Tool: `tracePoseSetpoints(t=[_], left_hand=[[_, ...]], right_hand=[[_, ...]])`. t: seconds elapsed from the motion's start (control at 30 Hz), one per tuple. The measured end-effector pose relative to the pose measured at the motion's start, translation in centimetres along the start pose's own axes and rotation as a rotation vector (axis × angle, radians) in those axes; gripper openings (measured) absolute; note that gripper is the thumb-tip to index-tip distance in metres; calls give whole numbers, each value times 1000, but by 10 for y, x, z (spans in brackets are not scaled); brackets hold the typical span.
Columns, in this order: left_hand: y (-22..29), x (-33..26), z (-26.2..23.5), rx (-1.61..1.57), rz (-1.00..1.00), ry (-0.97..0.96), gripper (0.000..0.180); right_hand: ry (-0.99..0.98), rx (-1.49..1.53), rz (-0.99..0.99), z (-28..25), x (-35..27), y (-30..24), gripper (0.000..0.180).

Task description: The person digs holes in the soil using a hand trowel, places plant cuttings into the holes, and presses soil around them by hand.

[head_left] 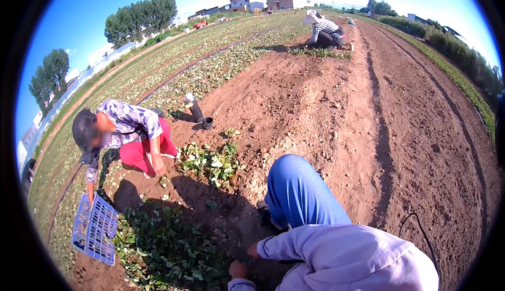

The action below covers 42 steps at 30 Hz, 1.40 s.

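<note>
1. The left hand [238, 269] is low at the bottom edge, down among the leafy plants [168, 249]; shade covers the fingers, so whether it is clenched or released cannot be told.
2. The right hand [253, 250], just beyond it, rests at the soil beside the same plants; its fingers are hidden by shadow and its grip cannot be told either.
3. Pale lilac sleeves and a blue-trousered knee [297, 191] fill the lower middle and hide the ground beneath.
4. A blue plastic crate [94, 229] stands tilted at the left, held at its top edge by a co-worker [129, 133] in red trousers.
5. A second clump of plants [210, 160] lies near that person's other hand.
6. A dark bottle [195, 108] stands on the soil farther off.
7. Another person [326, 30] crouches far up the field, small and unclear.
</note>
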<state>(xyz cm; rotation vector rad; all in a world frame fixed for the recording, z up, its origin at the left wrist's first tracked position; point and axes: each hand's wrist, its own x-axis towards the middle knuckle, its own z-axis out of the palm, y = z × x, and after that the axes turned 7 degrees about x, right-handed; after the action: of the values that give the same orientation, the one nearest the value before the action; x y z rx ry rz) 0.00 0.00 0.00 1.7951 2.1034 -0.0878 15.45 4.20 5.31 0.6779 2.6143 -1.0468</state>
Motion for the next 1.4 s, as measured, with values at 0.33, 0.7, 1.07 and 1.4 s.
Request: tracePoseSetpoints(t=[0.33, 0.7, 1.07, 1.4], left_hand=[[-33, 5, -26, -220, -111, 178, 26], [-25, -16, -49, -307, -216, 156, 20], [-4, -4, -65, -271, -161, 163, 16], [-14, -9, -53, -302, -153, 55, 22]], right_hand=[[408, -173, -70, -110, 75, 1, 14], [850, -400, 187, -405, -13, -37, 18], [664, -194, 690, -195, -202, 153, 30], [665, -176, 417, -183, -166, 95, 34]])
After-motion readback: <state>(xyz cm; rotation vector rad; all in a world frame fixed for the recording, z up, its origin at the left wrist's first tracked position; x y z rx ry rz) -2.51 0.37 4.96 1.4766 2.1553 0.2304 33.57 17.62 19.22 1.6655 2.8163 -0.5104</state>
